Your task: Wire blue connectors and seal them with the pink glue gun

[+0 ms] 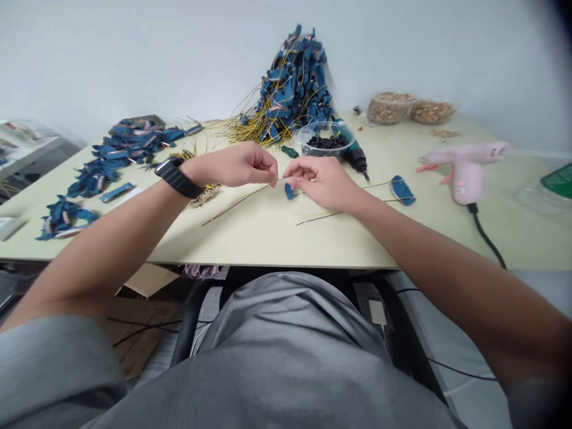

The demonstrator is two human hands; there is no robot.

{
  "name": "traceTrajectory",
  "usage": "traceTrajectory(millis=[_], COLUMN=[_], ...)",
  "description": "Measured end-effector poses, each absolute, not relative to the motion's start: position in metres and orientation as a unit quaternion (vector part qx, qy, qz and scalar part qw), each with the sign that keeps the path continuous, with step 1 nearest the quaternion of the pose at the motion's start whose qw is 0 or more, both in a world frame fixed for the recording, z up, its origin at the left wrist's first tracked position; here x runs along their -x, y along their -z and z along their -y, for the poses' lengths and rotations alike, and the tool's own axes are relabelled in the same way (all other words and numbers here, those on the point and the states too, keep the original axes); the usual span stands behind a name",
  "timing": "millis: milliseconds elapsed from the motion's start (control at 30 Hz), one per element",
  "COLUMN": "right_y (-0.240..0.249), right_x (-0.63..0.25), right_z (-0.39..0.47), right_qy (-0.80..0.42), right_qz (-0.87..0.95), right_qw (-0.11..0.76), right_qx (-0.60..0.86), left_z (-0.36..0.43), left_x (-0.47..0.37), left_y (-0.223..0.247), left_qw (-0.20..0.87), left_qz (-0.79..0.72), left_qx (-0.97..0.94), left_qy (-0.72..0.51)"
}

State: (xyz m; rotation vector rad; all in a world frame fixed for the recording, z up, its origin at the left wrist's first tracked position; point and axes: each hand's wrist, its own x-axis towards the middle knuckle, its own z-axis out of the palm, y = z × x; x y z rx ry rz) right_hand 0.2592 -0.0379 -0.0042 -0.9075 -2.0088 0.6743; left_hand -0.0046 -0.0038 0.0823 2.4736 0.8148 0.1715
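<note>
Over the middle of the table, my left hand [254, 167] is closed in a pinch, with a thin dark-and-yellow wire [236, 201] at its fingertips. The wire slants down to the left, its end over the tabletop. Facing it, my right hand [319, 179] also pinches a thin wire at the fingertips, almost touching the left. The exact point where the wires meet is too small to make out. Partly hidden behind my right fingers is a small blue piece [289, 191]. Another blue piece [403, 190] with thin wires lies beyond my right wrist.
A tall heap of blue pieces [295, 83] with yellow wires stands at the back. Before it are a tub of black parts [328, 142] and a power screwdriver [355, 156]. More blue pieces [107, 158] lie left. A pink glue gun [467, 170] and bags of tan bits [388, 108] are right.
</note>
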Motion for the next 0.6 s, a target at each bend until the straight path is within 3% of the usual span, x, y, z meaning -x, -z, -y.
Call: traceTrajectory(millis=[600], right_y=[0.018], right_x=[-0.255], right_z=[0.035], right_qy=[-0.064], right_qz=[0.856], right_qw=[0.400], right_qx=[0.321], left_z=[0.007], left_x=[-0.003], left_y=[-0.059], left_qw=[0.345], left_qz=[-0.307], left_qx=[-0.880], left_qy=[-0.111])
